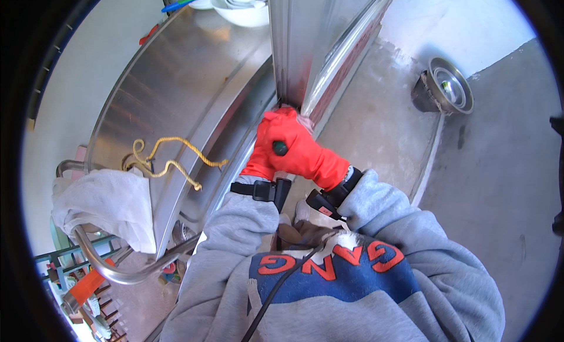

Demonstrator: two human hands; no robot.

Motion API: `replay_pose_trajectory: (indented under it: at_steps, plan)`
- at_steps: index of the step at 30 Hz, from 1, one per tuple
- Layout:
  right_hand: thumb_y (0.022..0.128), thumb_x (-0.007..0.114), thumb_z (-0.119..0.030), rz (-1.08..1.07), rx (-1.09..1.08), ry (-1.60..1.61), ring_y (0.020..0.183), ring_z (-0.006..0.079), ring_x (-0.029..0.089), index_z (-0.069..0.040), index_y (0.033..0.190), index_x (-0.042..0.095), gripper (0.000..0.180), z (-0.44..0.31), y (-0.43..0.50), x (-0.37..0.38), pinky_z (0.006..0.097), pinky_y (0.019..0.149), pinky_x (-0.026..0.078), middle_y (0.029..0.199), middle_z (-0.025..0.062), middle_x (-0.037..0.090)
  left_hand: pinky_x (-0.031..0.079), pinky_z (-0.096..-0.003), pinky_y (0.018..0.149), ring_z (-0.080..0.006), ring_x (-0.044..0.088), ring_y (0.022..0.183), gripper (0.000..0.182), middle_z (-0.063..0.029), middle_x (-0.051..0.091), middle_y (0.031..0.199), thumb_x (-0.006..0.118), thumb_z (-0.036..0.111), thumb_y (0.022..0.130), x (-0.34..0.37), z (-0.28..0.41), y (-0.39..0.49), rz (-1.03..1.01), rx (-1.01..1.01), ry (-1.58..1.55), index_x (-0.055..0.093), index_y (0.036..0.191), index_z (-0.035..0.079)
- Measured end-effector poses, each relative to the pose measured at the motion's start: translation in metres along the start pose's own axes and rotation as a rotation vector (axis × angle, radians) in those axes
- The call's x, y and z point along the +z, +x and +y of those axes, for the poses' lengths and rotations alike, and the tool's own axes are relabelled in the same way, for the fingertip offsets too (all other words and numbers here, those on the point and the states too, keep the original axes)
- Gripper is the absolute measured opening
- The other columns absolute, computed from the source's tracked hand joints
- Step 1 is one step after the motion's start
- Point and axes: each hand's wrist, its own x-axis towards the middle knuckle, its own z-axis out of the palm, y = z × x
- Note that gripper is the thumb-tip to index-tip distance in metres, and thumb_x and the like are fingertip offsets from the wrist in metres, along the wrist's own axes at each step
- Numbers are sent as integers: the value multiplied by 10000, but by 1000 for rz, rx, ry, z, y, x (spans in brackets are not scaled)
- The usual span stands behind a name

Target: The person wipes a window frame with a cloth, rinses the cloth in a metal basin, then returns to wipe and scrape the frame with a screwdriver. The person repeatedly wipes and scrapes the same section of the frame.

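Observation:
My left hand [260, 154] and my right hand [306, 154] both wear red rubber gloves and press together at the lower end of an upright metal panel [293, 46]. A dark green rounded knob, like a handle's end [280, 147], shows at the fist of my right hand. The rest of that object is hidden by the gloves. My left hand overlaps it closely, its fingers mostly hidden. Crumpled pinkish, translucent material [306, 123] peeks out just beyond my right hand. Black straps circle both wrists over grey sleeves.
At left, a stainless steel cart or counter [172, 82] carries white bowls [242, 9] and a knotted yellow rope [176, 141]. A white cloth [110, 210] hangs over its tubular handle [132, 273]. A metal bucket [445, 86] stands on the concrete floor [365, 121] at right.

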Motion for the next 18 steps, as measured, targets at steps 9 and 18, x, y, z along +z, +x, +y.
replay_pose_trajectory:
  at_steps: [9, 18]
  plan:
    - [575, 678, -65, -38, 76, 49, 1106, 377, 517, -78, 902, 633, 331, 1, -30, 6, 496, 1086, 302, 1007, 153, 598, 487, -293, 830, -196, 602, 968, 272, -104, 598, 1099, 461, 146, 942, -2, 22, -12, -156, -102, -177, 517, 1143, -29]
    - [555, 652, -62, -80, -78, 82, 1059, 414, 502, -74, 899, 630, 345, -41, -34, 52, 510, 1004, 347, 961, 147, 583, 423, -296, 991, -160, 553, 1090, 383, -159, 544, 1245, 522, 103, 917, -19, 13, -93, 136, -123, -731, 484, 1271, -37]
